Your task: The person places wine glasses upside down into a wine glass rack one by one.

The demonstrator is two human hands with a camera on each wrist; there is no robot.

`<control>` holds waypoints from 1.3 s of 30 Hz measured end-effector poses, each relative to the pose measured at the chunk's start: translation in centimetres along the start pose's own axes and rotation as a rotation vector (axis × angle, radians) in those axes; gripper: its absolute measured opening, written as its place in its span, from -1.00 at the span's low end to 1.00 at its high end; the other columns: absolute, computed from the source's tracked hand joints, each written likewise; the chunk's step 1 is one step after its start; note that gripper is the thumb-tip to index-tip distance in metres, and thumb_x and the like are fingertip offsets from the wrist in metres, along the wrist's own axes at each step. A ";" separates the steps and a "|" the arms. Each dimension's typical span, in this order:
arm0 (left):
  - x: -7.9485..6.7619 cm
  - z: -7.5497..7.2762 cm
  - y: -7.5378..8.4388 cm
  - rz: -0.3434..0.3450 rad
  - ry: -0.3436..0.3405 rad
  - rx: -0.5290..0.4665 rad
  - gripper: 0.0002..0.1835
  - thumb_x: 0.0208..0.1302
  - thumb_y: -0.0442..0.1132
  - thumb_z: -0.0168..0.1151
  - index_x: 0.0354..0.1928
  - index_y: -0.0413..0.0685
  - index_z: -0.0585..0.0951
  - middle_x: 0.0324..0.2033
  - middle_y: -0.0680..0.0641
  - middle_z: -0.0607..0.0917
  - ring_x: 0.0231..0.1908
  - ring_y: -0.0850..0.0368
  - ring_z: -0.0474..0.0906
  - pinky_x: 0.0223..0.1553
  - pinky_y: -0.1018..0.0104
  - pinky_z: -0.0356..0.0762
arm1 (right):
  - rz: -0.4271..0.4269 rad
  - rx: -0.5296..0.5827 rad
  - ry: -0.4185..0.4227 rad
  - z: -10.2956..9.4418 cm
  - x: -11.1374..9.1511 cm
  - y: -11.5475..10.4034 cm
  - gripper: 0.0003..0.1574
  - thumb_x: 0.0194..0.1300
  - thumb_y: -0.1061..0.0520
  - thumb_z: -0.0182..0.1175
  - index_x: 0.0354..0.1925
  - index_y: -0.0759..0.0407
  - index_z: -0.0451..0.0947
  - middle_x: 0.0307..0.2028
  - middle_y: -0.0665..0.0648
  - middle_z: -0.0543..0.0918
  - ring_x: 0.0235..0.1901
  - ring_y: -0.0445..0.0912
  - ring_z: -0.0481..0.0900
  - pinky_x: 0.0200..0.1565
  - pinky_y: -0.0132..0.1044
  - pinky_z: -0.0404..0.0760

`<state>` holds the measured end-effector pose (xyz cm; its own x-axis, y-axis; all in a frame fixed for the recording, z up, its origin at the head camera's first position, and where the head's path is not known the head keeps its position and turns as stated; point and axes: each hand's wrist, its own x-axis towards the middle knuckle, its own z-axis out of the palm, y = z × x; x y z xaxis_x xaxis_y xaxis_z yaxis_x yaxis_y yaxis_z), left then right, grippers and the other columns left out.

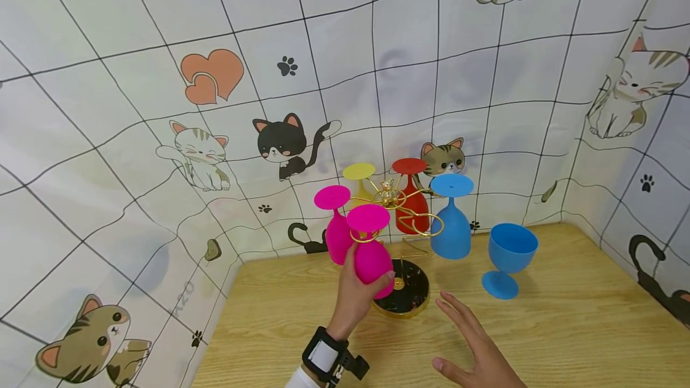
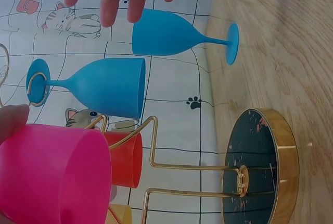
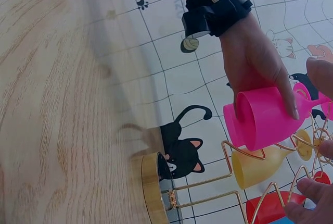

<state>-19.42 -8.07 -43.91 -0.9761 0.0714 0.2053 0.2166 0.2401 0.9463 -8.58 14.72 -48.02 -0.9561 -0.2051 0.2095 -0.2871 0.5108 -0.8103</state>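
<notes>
My left hand (image 1: 351, 299) grips the bowl of a pink goblet (image 1: 372, 262), which is upside down with its foot above a gold ring of a wire rack (image 1: 387, 195). Thumb and fingers wrap the bowl from either side, also seen in the right wrist view. Behind it hangs a second pink goblet (image 1: 332, 199), mouth down. My right hand (image 1: 474, 349) is held apart in front of the rack's black, gold-rimmed base (image 1: 414, 295), fingers spread and holding nothing. A blue goblet (image 1: 451, 233) hangs inverted on the rack's right side.
A red goblet (image 1: 411, 205) and a yellow goblet (image 1: 359, 171) hang inverted at the rack's back. Another blue goblet (image 1: 512, 249) stands upright on the wooden table (image 1: 582, 322) to the right. A cat-print cloth (image 1: 345, 35) covers the walls behind and beside.
</notes>
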 end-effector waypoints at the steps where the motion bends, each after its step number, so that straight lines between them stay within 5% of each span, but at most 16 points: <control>1: -0.1 0.1 0.0 0.001 0.002 0.004 0.03 0.01 -0.03 0.51 0.47 0.08 0.12 0.26 -0.16 0.42 0.20 -0.18 0.46 -0.01 -0.05 0.66 | 0.000 0.001 0.001 0.0 0.0 0.0 -0.02 0.28 -0.07 0.31 0.48 -0.41 0.00 0.50 0.13 0.06 0.40 0.33 0.10 0.06 0.56 0.30; 18: -1.5 1.0 0.0 0.016 -0.051 -0.041 -0.05 0.04 -0.02 0.49 0.44 0.23 0.16 0.28 -0.03 0.40 0.22 -0.11 0.43 0.00 0.05 0.66 | 0.002 -0.008 0.014 0.1 -0.2 0.1 -0.03 0.26 -0.09 0.32 0.47 -0.40 0.02 0.49 0.14 0.09 0.38 0.30 0.12 0.07 0.55 0.32; 39: -2.6 0.1 -0.7 0.015 -0.002 -0.061 -0.04 0.04 -0.07 0.49 0.45 0.14 0.15 0.27 -0.10 0.40 0.17 -0.09 0.46 0.01 0.04 0.62 | 0.029 0.000 0.007 0.1 -0.2 0.0 -0.04 0.28 -0.09 0.30 0.47 -0.43 0.01 0.50 0.14 0.08 0.40 0.31 0.12 0.08 0.56 0.28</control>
<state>-17.06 -8.36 -45.10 -0.9727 0.0766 0.2189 0.2294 0.1795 0.9566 -8.37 14.69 -48.12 -0.9643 -0.1848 0.1898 -0.2596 0.5161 -0.8163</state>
